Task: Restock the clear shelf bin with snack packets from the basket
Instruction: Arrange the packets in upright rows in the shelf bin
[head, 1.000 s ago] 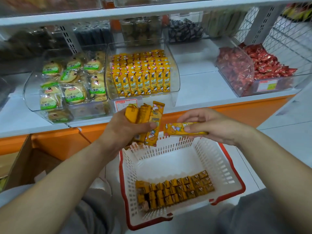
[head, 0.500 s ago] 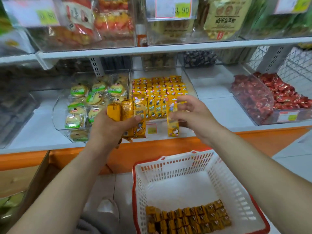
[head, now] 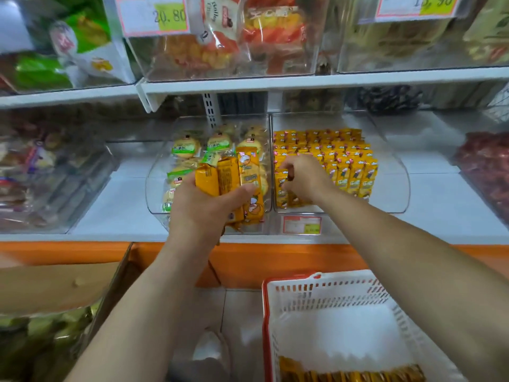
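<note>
My left hand (head: pixel 203 208) grips a bunch of three yellow snack packets (head: pixel 231 183), held upright in front of the shelf edge. Inside the clear shelf bin (head: pixel 396 186), my right hand (head: pixel 305 177) pinches one yellow packet (head: pixel 281 186) at the front left corner of the rows. The bin holds several upright rows of the same yellow packets (head: pixel 344 161). At the bottom right sits the white basket with a red rim (head: pixel 325 293); more yellow packets (head: pixel 349 376) lie along its near side.
A clear bin of green-labelled cakes (head: pixel 190 150) stands left of the target bin, behind my left hand. A bin of red sweets (head: pixel 484 166) is far right. An open cardboard box (head: pixel 55 288) sits lower left. An upper shelf (head: pixel 303 81) overhangs.
My right hand has carried its single packet from above the basket up into the bin's front left corner. My left hand rose with its bunch. The view tilted upward.
</note>
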